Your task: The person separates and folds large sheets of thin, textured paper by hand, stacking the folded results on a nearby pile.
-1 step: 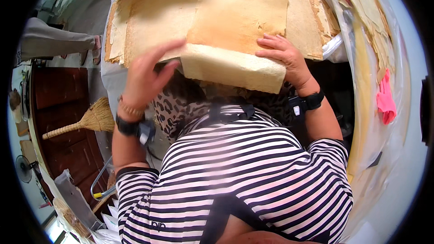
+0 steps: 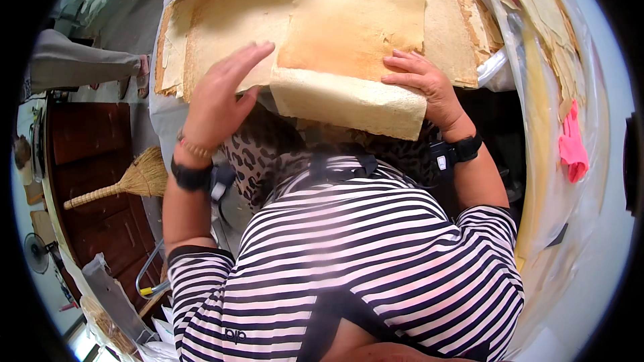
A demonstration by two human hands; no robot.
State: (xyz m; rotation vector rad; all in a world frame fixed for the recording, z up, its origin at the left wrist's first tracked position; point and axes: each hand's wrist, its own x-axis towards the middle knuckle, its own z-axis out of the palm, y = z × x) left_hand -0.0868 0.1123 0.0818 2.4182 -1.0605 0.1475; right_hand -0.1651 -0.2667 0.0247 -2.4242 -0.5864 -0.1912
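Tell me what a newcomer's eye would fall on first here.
First, the black-and-white striped shirt, filling the lower middle. Next, the tan sheet at top centre, with the right hand touching its right edge and the left hand open near its left edge. Then the bright pink cloth at the far right and the straw broom at the left.

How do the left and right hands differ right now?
The left hand is apart from the top sheet, beside its left edge; the right hand touches the sheet near its right edge. The left wears a beaded bracelet; none shows on the right. Both wear black wristbands.
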